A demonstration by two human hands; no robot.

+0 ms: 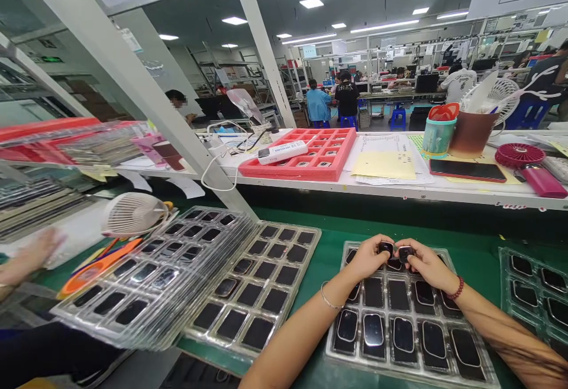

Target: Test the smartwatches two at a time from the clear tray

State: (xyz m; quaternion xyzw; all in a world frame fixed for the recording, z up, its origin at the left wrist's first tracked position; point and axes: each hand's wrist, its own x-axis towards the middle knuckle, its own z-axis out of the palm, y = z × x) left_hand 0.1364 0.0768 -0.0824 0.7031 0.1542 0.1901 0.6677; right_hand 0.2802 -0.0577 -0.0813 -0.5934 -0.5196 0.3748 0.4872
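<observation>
Above the back part of a clear plastic tray [377, 364], my left hand [370, 257] pinches a small dark smartwatch case [386, 249]. Close beside it, my right hand [423, 262] grips a second dark smartwatch case [404, 253]. The two cases are held upright near each other, just apart. Beneath my hands the tray holds rows of smartwatch cases, such as a silver-rimmed one [403, 334] in the front row. Some pockets at the back are hidden by my hands and forearms.
Left of my tray lie another tray [306, 253] and a tall tray stack [166, 330]. A co-worker's hand [35, 256] is at far left, near a white fan [133, 214]. A tray [539, 288] sits right. The shelf ahead holds a red foam tray [348, 155] and a phone [468, 170].
</observation>
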